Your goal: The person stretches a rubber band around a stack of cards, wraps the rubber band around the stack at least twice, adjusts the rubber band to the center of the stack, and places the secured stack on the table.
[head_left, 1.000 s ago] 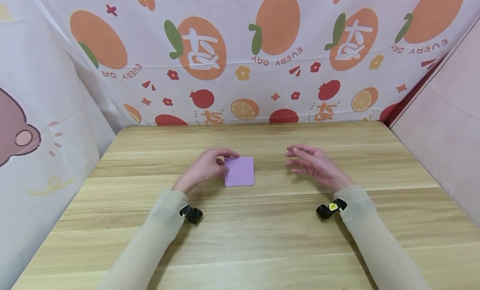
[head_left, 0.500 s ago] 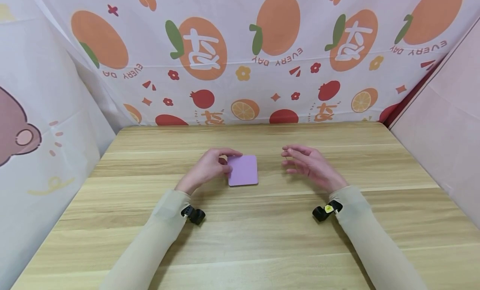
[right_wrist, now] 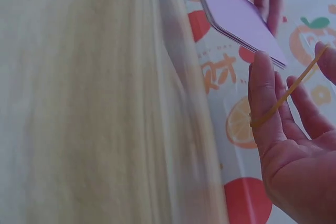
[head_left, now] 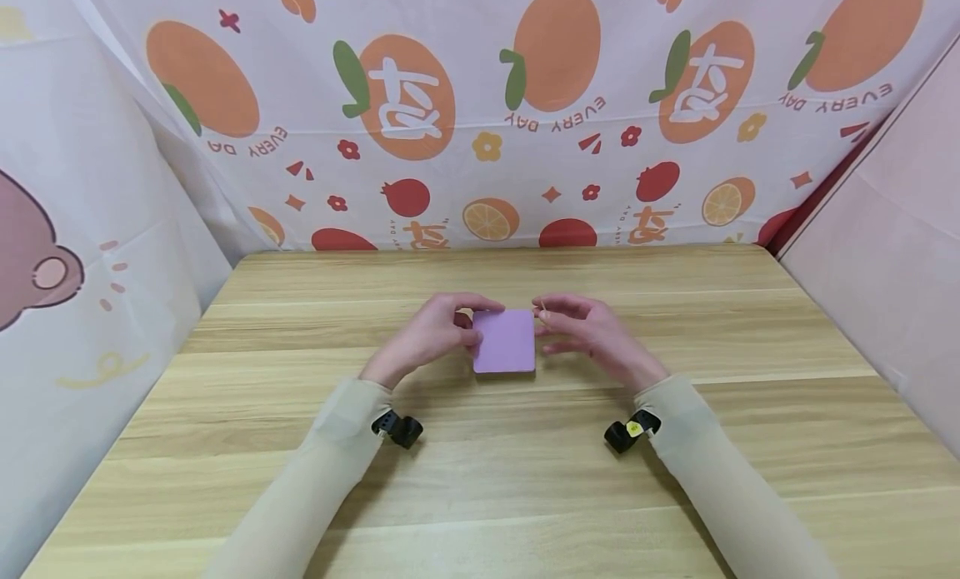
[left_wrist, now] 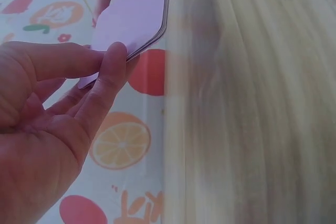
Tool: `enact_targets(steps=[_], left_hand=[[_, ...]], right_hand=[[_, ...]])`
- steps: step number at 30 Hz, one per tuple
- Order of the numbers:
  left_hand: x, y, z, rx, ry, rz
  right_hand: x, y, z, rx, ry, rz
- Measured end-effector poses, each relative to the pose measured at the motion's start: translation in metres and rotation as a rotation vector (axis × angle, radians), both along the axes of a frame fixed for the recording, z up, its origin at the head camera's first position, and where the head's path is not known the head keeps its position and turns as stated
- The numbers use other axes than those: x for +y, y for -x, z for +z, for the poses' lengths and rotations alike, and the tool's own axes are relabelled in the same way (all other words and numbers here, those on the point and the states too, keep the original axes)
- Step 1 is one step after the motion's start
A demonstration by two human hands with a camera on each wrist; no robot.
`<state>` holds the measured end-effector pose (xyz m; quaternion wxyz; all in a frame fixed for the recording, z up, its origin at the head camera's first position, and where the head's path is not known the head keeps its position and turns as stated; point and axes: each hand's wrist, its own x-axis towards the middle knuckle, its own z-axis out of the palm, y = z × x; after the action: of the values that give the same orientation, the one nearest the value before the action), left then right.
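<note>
A thin stack of square purple cards [head_left: 507, 341] with rounded corners is pinched by its left edge in my left hand [head_left: 429, 333]. Layered edges of the cards [left_wrist: 134, 17] show in the left wrist view, the thumb on one face and fingers behind. Just to the right, my right hand [head_left: 592, 333] has its fingertips close to the stack's right edge. A thin yellow rubber band [right_wrist: 286, 94] runs taut from its thumb tip across to a finger in the right wrist view. The fingers of this hand are spread beside the lower corner of the stack.
Below both hands lies a light wood-grain table [head_left: 495, 479]. A white fruit-print cloth [head_left: 300, 129] hangs behind its far edge, with further cloths at the left and right sides. A small black camera [head_left: 405, 431] sits on the left wrist, another black camera [head_left: 621, 436] on the right.
The card stack has moved right with my left hand and now shows a gap of shadow beneath. My right hand has come left, closing the space to the stack.
</note>
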<state>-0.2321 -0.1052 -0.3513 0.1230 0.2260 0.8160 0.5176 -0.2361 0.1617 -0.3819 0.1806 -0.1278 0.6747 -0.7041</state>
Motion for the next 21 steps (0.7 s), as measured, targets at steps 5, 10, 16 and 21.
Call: enact_targets(steps=[5,10,16,21], left_hand=[[0.003,0.0,0.003,-0.002,-0.018,-0.023],[0.005,-0.001,0.004,-0.004,-0.012,-0.021],[0.005,-0.001,0.004,-0.008,-0.022,-0.019],[0.005,-0.001,0.004,-0.026,-0.045,-0.008]], right_hand=[[-0.008,-0.003,0.001,0.018,-0.021,-0.001],[-0.013,-0.004,0.0,0.006,-0.015,-0.011],[-0.014,-0.003,-0.002,-0.014,0.001,-0.02],[-0.015,-0.003,-0.004,-0.026,0.004,-0.031]])
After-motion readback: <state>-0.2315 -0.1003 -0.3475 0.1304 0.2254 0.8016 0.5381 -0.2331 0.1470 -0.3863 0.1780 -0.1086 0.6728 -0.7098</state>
